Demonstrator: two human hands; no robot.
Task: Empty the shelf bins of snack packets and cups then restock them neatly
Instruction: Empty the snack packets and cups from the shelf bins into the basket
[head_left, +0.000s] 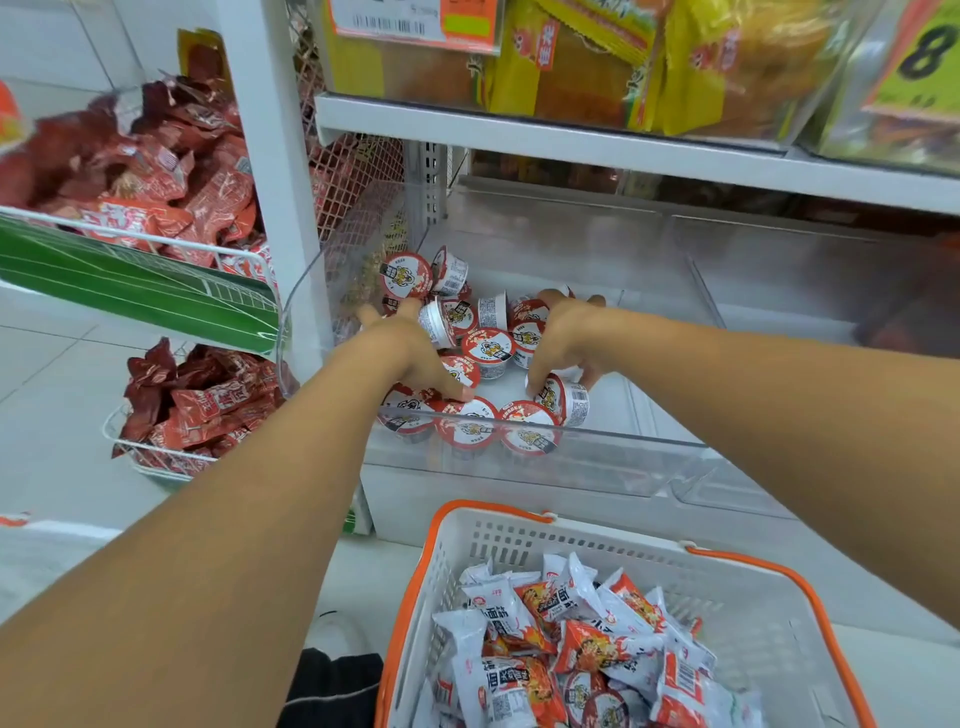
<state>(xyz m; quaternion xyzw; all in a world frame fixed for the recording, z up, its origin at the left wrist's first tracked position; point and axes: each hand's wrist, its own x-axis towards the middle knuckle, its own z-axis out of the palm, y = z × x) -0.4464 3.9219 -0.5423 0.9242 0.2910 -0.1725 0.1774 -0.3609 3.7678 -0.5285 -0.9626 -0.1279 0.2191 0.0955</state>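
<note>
Two hands (410, 345) in one clear bin (597, 457), about fourteen snack cups (488, 351); one basket (571, 540) of packets (587, 644); two wire racks (156, 249).

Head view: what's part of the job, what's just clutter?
Job: cups in the clear bin; left hand; right hand gripping a tipped cup; basket of white packets.
Clutter: red packets in wire racks; yellow bags.
</note>
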